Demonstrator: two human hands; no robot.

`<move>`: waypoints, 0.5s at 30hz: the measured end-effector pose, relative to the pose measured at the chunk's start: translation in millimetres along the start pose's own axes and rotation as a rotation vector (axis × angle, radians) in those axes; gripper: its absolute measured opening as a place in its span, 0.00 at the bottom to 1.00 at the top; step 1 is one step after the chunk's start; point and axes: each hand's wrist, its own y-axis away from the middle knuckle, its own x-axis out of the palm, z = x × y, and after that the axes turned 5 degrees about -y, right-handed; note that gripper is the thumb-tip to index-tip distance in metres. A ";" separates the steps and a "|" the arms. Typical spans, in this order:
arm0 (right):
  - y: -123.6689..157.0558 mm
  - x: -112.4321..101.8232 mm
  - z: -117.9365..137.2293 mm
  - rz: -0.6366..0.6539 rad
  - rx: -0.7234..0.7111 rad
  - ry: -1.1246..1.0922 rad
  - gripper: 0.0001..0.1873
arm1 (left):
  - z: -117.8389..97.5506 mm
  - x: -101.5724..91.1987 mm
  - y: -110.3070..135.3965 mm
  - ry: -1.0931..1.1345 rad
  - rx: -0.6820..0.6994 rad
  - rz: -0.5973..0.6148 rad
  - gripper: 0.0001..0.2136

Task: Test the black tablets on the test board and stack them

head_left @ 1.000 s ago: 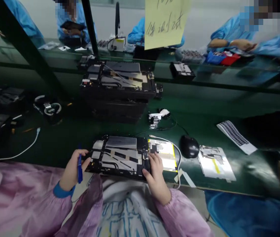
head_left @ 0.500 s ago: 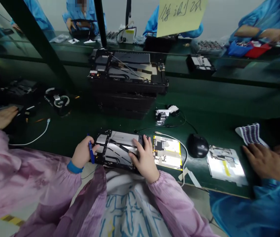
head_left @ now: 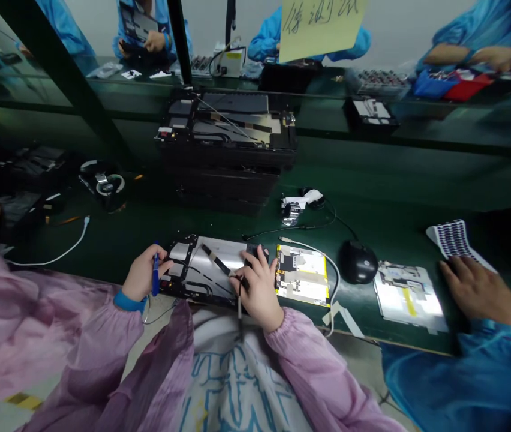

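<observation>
In front of me at the bench edge lies an opened flat device chassis (head_left: 201, 273), black-framed with silver panels. My left hand (head_left: 141, 275) is at its left end, closed around a slim blue pen-like tool (head_left: 155, 276); thumb and finger reach the frame's edge. Over the right end is my right hand (head_left: 259, 294). Its thumb and fingers pinch a dark ribbon cable (head_left: 217, 261), which slants up off the silver panel, and part of it hangs below the fingers. Just right of this hand lies a yellow-edged panel (head_left: 303, 276) with exposed circuitry.
Behind the chassis stands a tall stack of similar chassis (head_left: 228, 144). To the right are a white cable (head_left: 334, 270), a black mouse (head_left: 358, 262) and a silver panel (head_left: 411, 297) near a co-worker's hand (head_left: 484, 294). Left lie tape rolls (head_left: 109, 185) and another white cable (head_left: 75, 246).
The ribbon cable, flat on the chassis before, is now lifted and bent in my right fingers. My left hand with the blue tool has shifted slightly left. The left co-worker's hand has drawn back left.
</observation>
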 end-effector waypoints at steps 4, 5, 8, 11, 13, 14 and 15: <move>0.0 -11.9 -9.8 0.028 -0.168 -0.250 0.09 | -5.9 -10.9 3.8 0.052 0.018 -0.049 0.15; -0.7 -16.4 -13.0 0.057 -0.218 -0.317 0.12 | -8.1 -14.1 4.5 0.071 0.023 -0.052 0.14; -5.6 -30.9 -22.2 0.141 -0.322 -0.443 0.19 | -18.3 -21.7 5.1 0.174 0.001 -0.034 0.15; -15.2 -43.8 -27.4 0.242 -0.295 -0.438 0.23 | -33.7 -24.4 5.2 0.157 -0.017 -0.017 0.13; -23.2 -51.7 -27.1 0.317 -0.252 -0.403 0.24 | -44.6 -25.0 6.0 0.086 0.008 -0.010 0.11; -27.1 -56.0 -25.5 0.355 -0.243 -0.389 0.25 | -49.8 -25.6 6.6 0.062 0.027 -0.021 0.11; -30.7 -61.0 -22.9 0.394 -0.243 -0.376 0.26 | -54.5 -26.7 7.2 0.052 0.052 -0.047 0.11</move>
